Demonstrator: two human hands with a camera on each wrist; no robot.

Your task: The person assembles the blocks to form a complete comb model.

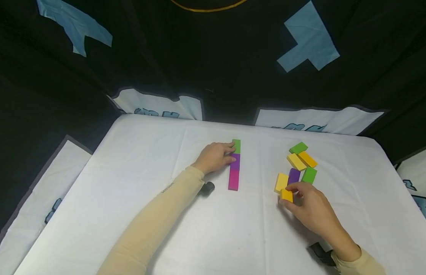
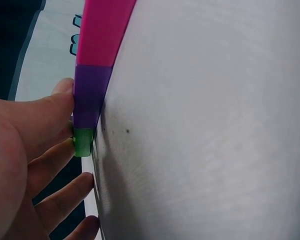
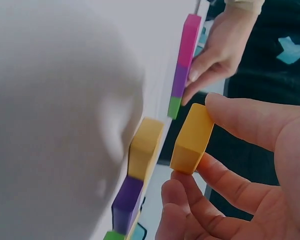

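Note:
Three blocks form a straight row on the white table: a pink block (image 1: 233, 180) nearest the person, a purple block (image 1: 235, 162) in the middle and a green block (image 1: 236, 146) at the far end. My left hand (image 1: 215, 157) lies along the row's left side, thumb at the purple block and fingertips at the green one, its fingers extended. Between thumb and fingers, my right hand (image 1: 310, 208) pinches an orange-yellow block (image 3: 194, 137), held above the table. Close by stand a pale yellow block (image 1: 281, 182) and a dark purple block (image 1: 293, 176).
Farther back on the right lie another pale yellow block (image 1: 296, 162), an orange block (image 1: 307, 159) and two green blocks, one at the back (image 1: 298, 148) and one nearer (image 1: 309, 175). A white cloth (image 1: 130, 152) covers the table; black curtain (image 1: 216, 57) hangs behind it.

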